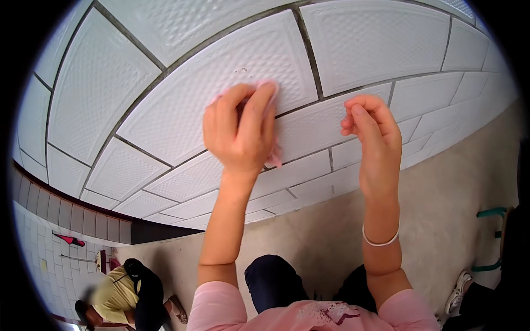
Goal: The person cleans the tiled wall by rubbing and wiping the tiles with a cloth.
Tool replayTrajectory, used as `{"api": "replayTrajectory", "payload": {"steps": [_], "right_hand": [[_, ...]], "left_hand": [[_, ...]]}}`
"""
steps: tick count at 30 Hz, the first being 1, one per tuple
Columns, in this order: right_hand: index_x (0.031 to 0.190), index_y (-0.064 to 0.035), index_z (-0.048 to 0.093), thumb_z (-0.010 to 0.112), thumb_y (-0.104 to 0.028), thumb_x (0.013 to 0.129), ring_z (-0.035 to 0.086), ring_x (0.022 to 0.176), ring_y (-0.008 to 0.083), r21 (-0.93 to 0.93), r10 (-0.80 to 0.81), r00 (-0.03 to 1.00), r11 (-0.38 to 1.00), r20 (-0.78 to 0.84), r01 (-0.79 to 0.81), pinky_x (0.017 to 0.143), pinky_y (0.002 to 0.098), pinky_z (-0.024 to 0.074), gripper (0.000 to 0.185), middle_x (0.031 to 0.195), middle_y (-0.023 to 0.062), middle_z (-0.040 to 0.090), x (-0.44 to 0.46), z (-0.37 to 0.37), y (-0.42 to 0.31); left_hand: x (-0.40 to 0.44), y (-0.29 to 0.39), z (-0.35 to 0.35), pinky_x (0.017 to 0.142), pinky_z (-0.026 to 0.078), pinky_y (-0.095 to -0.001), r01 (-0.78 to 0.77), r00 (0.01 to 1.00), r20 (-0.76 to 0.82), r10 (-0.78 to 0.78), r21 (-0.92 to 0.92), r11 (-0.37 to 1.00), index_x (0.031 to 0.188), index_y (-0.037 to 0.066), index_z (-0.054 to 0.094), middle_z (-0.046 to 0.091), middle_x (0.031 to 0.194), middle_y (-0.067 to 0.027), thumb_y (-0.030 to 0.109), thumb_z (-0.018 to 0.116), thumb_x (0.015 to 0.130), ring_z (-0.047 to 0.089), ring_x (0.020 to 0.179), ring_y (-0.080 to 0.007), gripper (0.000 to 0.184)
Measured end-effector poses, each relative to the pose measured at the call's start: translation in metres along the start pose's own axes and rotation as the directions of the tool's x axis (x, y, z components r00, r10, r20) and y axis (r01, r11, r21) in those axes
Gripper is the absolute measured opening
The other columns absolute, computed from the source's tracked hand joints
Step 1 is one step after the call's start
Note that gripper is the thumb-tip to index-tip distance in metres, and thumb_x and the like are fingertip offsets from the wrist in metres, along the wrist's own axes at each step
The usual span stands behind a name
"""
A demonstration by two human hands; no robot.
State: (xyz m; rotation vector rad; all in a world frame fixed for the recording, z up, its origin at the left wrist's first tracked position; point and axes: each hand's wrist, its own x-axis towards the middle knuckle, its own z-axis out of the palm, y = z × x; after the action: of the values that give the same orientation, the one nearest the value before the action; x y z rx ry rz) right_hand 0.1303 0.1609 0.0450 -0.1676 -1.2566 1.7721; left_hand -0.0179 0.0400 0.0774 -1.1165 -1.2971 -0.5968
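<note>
My left hand (pixel 240 132) is pressed against the white tiled wall (pixel 165 118), its fingers bent around a crumpled pink cloth (pixel 275 159). Parts of the cloth stick out above the fingers and below the palm; the rest is hidden under the hand. A small dark mark (pixel 242 70) shows on the tile just above the cloth. To the right, my right hand (pixel 378 138) is held up in front of the wall with its fingers curled in and the thumb near the index finger. Nothing shows between those fingers. A white bracelet (pixel 381 243) circles the right wrist.
Grey floor (pixel 436 215) runs along the foot of the wall. At lower left, a person in a yellow top (pixel 118 292) is bent low. A shoe (pixel 458 292) of someone else and a green metal frame (pixel 490 240) are at the right.
</note>
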Motion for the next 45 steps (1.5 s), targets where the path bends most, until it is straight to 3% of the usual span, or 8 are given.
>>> {"api": "replayTrajectory", "payload": {"steps": [1,2,4,14,34,36,40,45], "right_hand": [[0.100,-0.0030,0.065,0.058,-0.013,0.095,0.054,0.079,0.0071,0.014,-0.002,1.000,1.000,0.005,0.002,0.074,0.0233,0.0454,0.014,0.090,0.0000,0.062,0.003,-0.002,0.000],[0.099,-0.0030,0.065,0.058,-0.014,0.095,0.053,0.078,0.0071,-0.003,-0.007,1.000,1.000,-0.009,0.007,0.074,0.0231,0.0452,0.014,0.089,0.0000,0.062,0.003,-0.003,0.001],[0.099,-0.0030,0.065,0.058,-0.014,0.095,0.053,0.078,0.0070,-0.008,0.000,1.000,1.000,-0.018,0.000,0.073,0.0230,0.0450,0.014,0.088,0.0000,0.062,0.003,-0.004,0.005],[0.096,-0.0026,0.065,0.058,-0.014,0.095,0.053,0.076,0.0066,0.049,0.006,0.999,0.999,-0.035,-0.004,0.071,0.0228,0.0442,0.014,0.086,-0.0006,0.061,0.011,-0.006,0.011],[0.096,-0.0022,0.066,0.058,-0.013,0.093,0.051,0.074,0.0061,0.104,0.050,0.996,0.994,-0.067,-0.043,0.069,0.0217,0.0433,0.014,0.084,-0.0010,0.060,0.021,-0.008,0.023],[0.096,-0.0019,0.066,0.058,-0.013,0.093,0.051,0.073,0.0062,0.113,0.062,0.998,0.992,-0.030,-0.058,0.068,0.0218,0.0428,0.014,0.082,-0.0009,0.059,0.019,-0.008,0.021],[0.096,-0.0020,0.065,0.058,-0.013,0.093,0.050,0.073,0.0062,0.131,0.062,0.997,0.990,-0.052,-0.054,0.068,0.0220,0.0425,0.013,0.080,-0.0012,0.057,0.018,-0.006,0.018],[0.097,-0.0019,0.064,0.054,-0.012,0.096,0.049,0.073,0.0086,0.079,0.070,0.998,0.994,-0.006,-0.070,0.069,0.0246,0.0419,0.014,0.079,-0.0001,0.054,0.015,-0.001,0.018]], "left_hand": [[0.002,-0.005,-0.007,0.064,0.044,-0.0285,0.009,1.000,0.010,-0.010,0.008,1.000,0.092,0.013,0.076,0.061,0.093,-0.0026,-0.004,0.079,0.064,0.054,0.079,-0.0167,0.033],[0.007,-0.012,-0.002,0.054,0.038,-0.0269,-0.007,0.992,-0.124,0.010,0.019,1.000,0.087,0.014,0.074,0.062,0.083,0.0013,0.001,0.079,0.065,0.049,0.064,-0.0141,0.026],[0.019,-0.017,0.002,0.053,0.038,-0.0255,-0.023,0.987,-0.160,0.032,0.059,0.998,0.087,0.015,0.074,0.061,0.084,0.0013,0.001,0.078,0.064,0.048,0.064,-0.0133,0.027],[0.034,-0.032,-0.011,0.049,0.034,-0.0229,-0.297,0.954,0.019,0.298,0.166,0.940,0.087,0.017,0.075,0.059,0.080,0.0047,0.005,0.073,0.057,0.045,0.059,-0.0110,0.033],[0.043,-0.036,-0.032,0.061,0.035,-0.0258,-0.398,0.917,0.148,0.371,0.253,0.882,0.092,0.023,0.073,0.059,0.083,0.0069,0.008,0.069,0.060,0.047,0.066,-0.0116,0.036],[0.026,-0.040,-0.051,0.062,0.037,-0.0269,-0.353,0.921,0.274,0.278,0.278,0.893,0.092,0.020,0.075,0.061,0.085,0.0059,0.006,0.077,0.065,0.046,0.066,-0.0118,0.030],[0.020,-0.046,-0.049,0.067,0.036,-0.0249,-0.356,0.927,0.232,0.296,0.288,0.889,0.096,0.021,0.074,0.062,0.098,0.0024,0.007,0.077,0.067,0.050,0.077,-0.0134,0.033],[0.022,-0.041,-0.035,0.080,0.040,-0.0311,-0.344,0.930,0.260,0.259,0.377,0.860,0.104,0.026,0.071,0.058,0.100,0.0030,0.009,0.065,0.069,0.048,0.083,-0.0182,0.040]]}}
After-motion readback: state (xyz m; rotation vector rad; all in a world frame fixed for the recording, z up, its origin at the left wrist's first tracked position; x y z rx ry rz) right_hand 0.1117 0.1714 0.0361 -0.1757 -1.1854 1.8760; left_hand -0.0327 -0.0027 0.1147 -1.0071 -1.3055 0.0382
